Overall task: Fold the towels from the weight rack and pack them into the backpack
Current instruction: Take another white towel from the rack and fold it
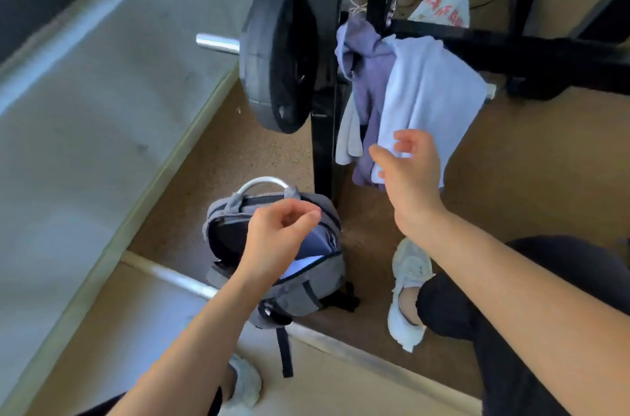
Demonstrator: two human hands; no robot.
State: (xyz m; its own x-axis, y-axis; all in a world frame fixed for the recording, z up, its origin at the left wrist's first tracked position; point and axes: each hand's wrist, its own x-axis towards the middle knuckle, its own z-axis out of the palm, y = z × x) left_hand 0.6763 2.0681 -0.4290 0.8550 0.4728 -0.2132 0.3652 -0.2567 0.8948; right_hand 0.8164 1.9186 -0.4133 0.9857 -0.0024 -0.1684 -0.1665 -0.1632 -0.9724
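Note:
A grey backpack (pixel 300 293) stands open on the floor beside the black weight rack (pixel 324 40); something pale shows inside its mouth. A light blue towel (pixel 433 95), a purple towel (pixel 368 74) and a white towel (pixel 347 136) hang from the rack's bar. My left hand (pixel 278 238) hovers over the backpack's opening with fingers loosely curled, holding nothing. My right hand (pixel 409 170) is raised in front of the blue towel's lower edge, fingers relaxed and apart; it holds nothing that I can see.
A black weight plate (pixel 276 54) on a chrome bar (pixel 218 42) hangs left of the rack post. A grey wall (pixel 102 108) runs along the left. My white shoes (pixel 409 286) stand on the brown floor. A plastic bag (pixel 443 3) lies behind the rack.

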